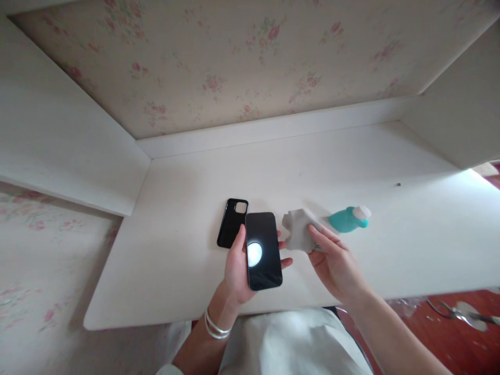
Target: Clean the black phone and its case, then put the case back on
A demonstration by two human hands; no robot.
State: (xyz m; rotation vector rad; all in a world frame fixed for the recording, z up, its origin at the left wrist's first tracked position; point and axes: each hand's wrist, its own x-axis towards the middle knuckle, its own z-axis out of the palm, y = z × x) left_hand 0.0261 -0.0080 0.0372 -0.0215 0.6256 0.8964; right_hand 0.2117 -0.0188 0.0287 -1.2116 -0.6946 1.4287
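Note:
A smartphone [265, 260] lies in my left hand [235, 265], its dark screen facing up and a bright round reflection on the glass. My left thumb and fingers wrap around its two long edges. To the right, my right hand [336, 260] pinches a light grey cloth [300, 232] between thumb and fingers. The cloth hangs beside the phone, apart from its screen. A black phone case [231, 229] rests on the desk just behind and left of the phone, with its camera cutout at the top. Beyond my right hand, a teal bottle with a white cap [347, 219] lies on its side.
The white desk [175, 208] has side panels and a low back ledge against a flowered wall. A tiny dark bit [398, 184] sits at the right on the desk. Below the right front edge, cables lie on the reddish floor [441, 333].

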